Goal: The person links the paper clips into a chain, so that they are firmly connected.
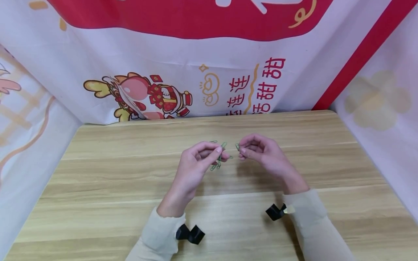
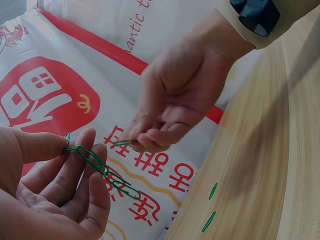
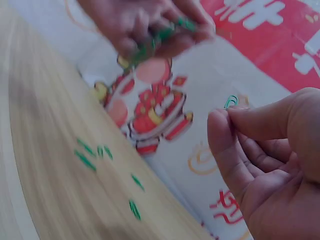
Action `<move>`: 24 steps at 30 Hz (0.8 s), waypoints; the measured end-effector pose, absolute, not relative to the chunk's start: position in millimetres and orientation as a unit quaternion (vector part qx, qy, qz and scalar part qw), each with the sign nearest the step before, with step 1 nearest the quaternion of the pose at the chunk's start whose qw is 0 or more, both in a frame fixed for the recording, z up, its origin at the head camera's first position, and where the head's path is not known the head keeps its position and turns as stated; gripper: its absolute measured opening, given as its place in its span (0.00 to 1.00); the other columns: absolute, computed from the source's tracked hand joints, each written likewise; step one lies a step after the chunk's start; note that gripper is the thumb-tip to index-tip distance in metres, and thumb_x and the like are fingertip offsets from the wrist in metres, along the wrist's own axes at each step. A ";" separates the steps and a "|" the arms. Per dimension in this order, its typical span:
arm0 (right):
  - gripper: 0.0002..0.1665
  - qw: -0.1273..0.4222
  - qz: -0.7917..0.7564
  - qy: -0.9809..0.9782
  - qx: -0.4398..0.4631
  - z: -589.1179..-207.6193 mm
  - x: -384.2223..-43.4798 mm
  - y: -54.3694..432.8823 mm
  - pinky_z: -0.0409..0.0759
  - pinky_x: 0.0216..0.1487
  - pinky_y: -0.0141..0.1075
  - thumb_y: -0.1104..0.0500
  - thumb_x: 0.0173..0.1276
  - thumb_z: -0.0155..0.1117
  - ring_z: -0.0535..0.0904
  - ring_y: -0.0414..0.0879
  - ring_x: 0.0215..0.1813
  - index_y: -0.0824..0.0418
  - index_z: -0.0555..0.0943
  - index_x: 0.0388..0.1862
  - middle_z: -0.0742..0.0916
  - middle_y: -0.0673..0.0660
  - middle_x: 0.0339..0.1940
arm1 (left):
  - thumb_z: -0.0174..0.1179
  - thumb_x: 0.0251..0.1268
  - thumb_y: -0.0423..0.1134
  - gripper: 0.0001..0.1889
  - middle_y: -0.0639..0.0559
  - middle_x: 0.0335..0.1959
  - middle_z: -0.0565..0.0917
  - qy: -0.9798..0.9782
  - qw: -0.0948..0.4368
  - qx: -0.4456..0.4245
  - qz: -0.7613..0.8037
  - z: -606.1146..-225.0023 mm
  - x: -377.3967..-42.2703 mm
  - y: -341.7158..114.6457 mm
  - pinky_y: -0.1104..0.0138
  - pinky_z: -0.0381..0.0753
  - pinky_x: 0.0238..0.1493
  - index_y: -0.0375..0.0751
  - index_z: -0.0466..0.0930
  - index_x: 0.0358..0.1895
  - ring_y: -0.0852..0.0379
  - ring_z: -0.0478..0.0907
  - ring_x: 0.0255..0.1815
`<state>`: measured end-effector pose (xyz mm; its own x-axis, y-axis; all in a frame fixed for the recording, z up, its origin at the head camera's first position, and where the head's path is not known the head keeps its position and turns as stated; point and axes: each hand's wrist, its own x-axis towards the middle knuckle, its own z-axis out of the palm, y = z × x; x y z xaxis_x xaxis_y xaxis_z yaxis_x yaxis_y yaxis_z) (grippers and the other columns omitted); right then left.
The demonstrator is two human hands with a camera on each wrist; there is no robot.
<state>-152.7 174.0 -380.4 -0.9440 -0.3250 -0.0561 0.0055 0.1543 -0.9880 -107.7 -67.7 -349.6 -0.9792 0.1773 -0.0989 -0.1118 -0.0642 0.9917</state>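
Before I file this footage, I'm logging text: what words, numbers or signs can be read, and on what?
"甜甜": red, on the white backdrop
"连连": same backdrop; lower characters unclear
"antic t": cropped, on the pale side cloth
White lettering on the red patch: too cropped or blurred to read
Green paper clips: no readable text

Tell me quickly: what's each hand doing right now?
Left hand: pinching a chain of green paperclips.
Right hand: pinching one green paperclip.
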 end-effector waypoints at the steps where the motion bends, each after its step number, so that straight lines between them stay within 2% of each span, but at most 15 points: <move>1: 0.15 0.125 -0.652 0.739 -0.110 -378.1 -150.8 171.5 0.90 0.58 0.38 0.70 0.77 0.64 0.89 0.44 0.47 0.71 0.78 0.60 0.88 0.59 0.48 | 0.64 0.80 0.39 0.09 0.50 0.45 0.94 0.677 0.099 0.025 0.729 -349.8 -107.9 -67.3 0.61 0.86 0.56 0.41 0.87 0.55 0.55 0.91 0.48; 6: 0.17 0.110 -0.692 0.703 -0.120 -370.5 -144.0 163.1 0.90 0.57 0.36 0.70 0.77 0.65 0.89 0.44 0.46 0.70 0.78 0.61 0.87 0.55 0.48 | 0.64 0.80 0.38 0.09 0.50 0.44 0.94 0.680 0.097 0.025 0.727 -350.3 -108.7 -65.7 0.65 0.86 0.52 0.39 0.86 0.55 0.56 0.91 0.47; 11: 0.15 0.104 -0.719 0.677 -0.119 -367.4 -140.7 158.5 0.90 0.57 0.35 0.70 0.77 0.65 0.88 0.43 0.46 0.66 0.80 0.59 0.87 0.54 0.49 | 0.64 0.80 0.39 0.10 0.50 0.44 0.94 0.683 0.098 0.021 0.723 -350.7 -108.6 -64.8 0.62 0.86 0.54 0.39 0.86 0.55 0.55 0.91 0.47; 15: 0.12 0.088 -0.727 0.671 -0.120 -365.8 -138.6 155.2 0.90 0.54 0.34 0.69 0.78 0.65 0.87 0.43 0.46 0.64 0.82 0.57 0.88 0.53 0.48 | 0.64 0.80 0.39 0.10 0.50 0.43 0.94 0.686 0.101 0.022 0.721 -350.6 -108.0 -64.1 0.63 0.86 0.52 0.39 0.86 0.54 0.55 0.90 0.45; 19: 0.11 0.049 -0.718 0.683 -0.129 -365.5 -136.4 152.1 0.88 0.50 0.32 0.71 0.76 0.65 0.84 0.43 0.46 0.61 0.84 0.53 0.89 0.51 0.46 | 0.65 0.79 0.38 0.09 0.51 0.40 0.94 0.685 0.115 0.023 0.719 -350.9 -107.0 -62.8 0.59 0.86 0.54 0.38 0.87 0.53 0.56 0.90 0.43; 24: 0.10 -0.004 -0.672 0.726 -0.146 -364.0 -132.4 149.2 0.88 0.46 0.32 0.72 0.74 0.69 0.85 0.43 0.42 0.68 0.85 0.51 0.89 0.49 0.43 | 0.65 0.79 0.38 0.09 0.51 0.38 0.94 0.680 0.131 0.023 0.721 -352.5 -106.0 -59.9 0.60 0.86 0.54 0.36 0.87 0.51 0.55 0.90 0.42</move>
